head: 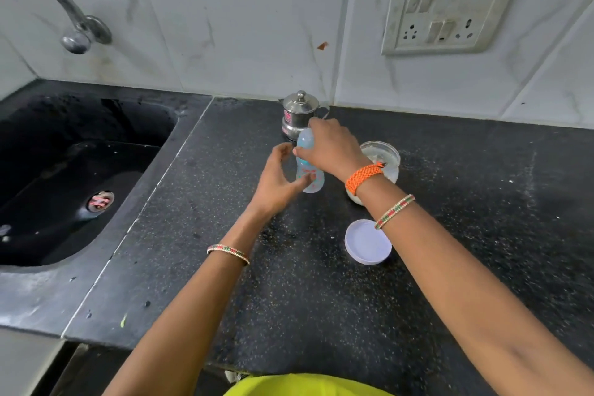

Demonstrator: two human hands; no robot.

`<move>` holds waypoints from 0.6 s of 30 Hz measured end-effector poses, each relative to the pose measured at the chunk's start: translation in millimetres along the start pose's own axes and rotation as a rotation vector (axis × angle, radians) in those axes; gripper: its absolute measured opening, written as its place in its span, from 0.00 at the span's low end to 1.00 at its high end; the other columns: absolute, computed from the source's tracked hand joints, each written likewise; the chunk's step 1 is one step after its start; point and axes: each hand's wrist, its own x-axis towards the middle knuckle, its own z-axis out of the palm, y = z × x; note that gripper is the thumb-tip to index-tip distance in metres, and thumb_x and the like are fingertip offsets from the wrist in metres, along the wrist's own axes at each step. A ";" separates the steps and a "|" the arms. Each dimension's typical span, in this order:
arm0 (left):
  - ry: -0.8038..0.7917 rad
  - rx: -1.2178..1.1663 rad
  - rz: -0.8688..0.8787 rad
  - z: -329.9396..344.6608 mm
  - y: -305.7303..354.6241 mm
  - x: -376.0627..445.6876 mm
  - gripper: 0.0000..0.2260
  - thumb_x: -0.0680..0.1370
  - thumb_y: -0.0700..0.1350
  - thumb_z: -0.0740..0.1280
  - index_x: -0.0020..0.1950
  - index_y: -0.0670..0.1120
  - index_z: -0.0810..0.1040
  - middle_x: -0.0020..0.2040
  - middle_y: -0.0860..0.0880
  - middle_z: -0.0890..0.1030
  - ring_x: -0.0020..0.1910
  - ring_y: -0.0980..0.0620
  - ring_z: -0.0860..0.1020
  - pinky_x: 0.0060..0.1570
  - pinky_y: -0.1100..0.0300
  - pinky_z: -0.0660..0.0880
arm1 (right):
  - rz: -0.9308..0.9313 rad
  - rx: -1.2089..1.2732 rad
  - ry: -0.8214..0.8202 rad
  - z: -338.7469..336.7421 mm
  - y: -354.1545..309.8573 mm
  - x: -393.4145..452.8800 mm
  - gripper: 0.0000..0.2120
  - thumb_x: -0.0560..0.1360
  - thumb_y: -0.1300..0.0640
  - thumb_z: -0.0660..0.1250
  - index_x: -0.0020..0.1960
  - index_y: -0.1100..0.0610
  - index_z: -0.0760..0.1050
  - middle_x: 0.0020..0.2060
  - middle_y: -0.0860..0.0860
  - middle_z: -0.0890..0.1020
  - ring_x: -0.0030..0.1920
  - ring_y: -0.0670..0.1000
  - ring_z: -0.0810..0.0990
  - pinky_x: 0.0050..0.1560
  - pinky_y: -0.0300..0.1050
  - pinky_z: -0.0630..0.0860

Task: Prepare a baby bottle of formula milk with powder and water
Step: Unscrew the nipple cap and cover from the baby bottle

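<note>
A clear baby bottle [309, 175] with red print stands upright on the black counter [321, 299], its pale blue cap [304, 139] on top. My right hand [331, 148] grips the bottle at the cap and neck from the right. Just left of the bottle body, my left hand [278, 182] is curled around it with fingers apart, and I cannot tell whether they touch it. Behind my right wrist sits an open clear jar [382, 157] holding white powder. Its white lid [368, 241] lies flat on the counter nearer to me.
A small lidded steel pot [297, 114] stands against the tiled wall behind the bottle. A black sink [74, 177] with a steel tap [75, 37] lies to the left. A switch and socket plate [450, 10] hangs on the wall at upper right.
</note>
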 end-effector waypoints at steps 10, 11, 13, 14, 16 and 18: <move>0.158 -0.252 0.044 -9.0 -20.6 -37.7 0.16 0.72 0.32 0.70 0.58 0.36 0.73 0.46 0.50 0.81 0.42 0.61 0.80 0.44 0.67 0.75 | -0.203 0.125 -0.109 19.5 -40.0 -16.2 0.19 0.69 0.48 0.74 0.52 0.60 0.77 0.48 0.56 0.78 0.45 0.55 0.78 0.43 0.46 0.74; 0.153 -0.268 0.058 -9.5 -20.8 -40.1 0.15 0.71 0.32 0.69 0.57 0.34 0.72 0.44 0.50 0.80 0.40 0.61 0.80 0.42 0.68 0.75 | -0.221 0.100 -0.107 20.0 -42.3 -18.2 0.18 0.69 0.49 0.73 0.53 0.59 0.76 0.49 0.56 0.76 0.46 0.56 0.77 0.44 0.46 0.75; 0.123 -0.299 0.067 -10.8 -20.0 -42.0 0.15 0.69 0.33 0.67 0.55 0.37 0.73 0.42 0.50 0.80 0.40 0.61 0.80 0.42 0.67 0.75 | -0.245 0.090 -0.121 18.0 -44.2 -19.5 0.18 0.68 0.51 0.74 0.53 0.58 0.77 0.49 0.56 0.76 0.48 0.56 0.76 0.45 0.46 0.73; 0.102 -0.313 0.068 -11.8 -19.7 -43.0 0.15 0.69 0.35 0.68 0.55 0.40 0.73 0.43 0.50 0.80 0.41 0.60 0.80 0.43 0.66 0.75 | -0.262 0.109 -0.153 16.3 -43.5 -19.5 0.17 0.67 0.53 0.75 0.53 0.58 0.77 0.49 0.55 0.77 0.50 0.56 0.76 0.45 0.45 0.72; 0.065 -0.320 0.080 -14.3 -18.8 -45.3 0.16 0.69 0.39 0.71 0.56 0.46 0.74 0.46 0.51 0.81 0.44 0.58 0.80 0.45 0.64 0.76 | -0.300 0.153 -0.234 12.1 -40.8 -18.4 0.16 0.66 0.57 0.75 0.52 0.56 0.78 0.49 0.54 0.79 0.52 0.54 0.76 0.47 0.45 0.73; 0.058 -0.323 0.079 -14.9 -19.0 -46.6 0.17 0.69 0.41 0.72 0.56 0.48 0.73 0.47 0.50 0.81 0.45 0.58 0.80 0.46 0.64 0.76 | -0.331 0.156 -0.287 9.6 -39.2 -17.0 0.16 0.66 0.60 0.75 0.53 0.55 0.78 0.51 0.54 0.79 0.53 0.54 0.76 0.50 0.48 0.75</move>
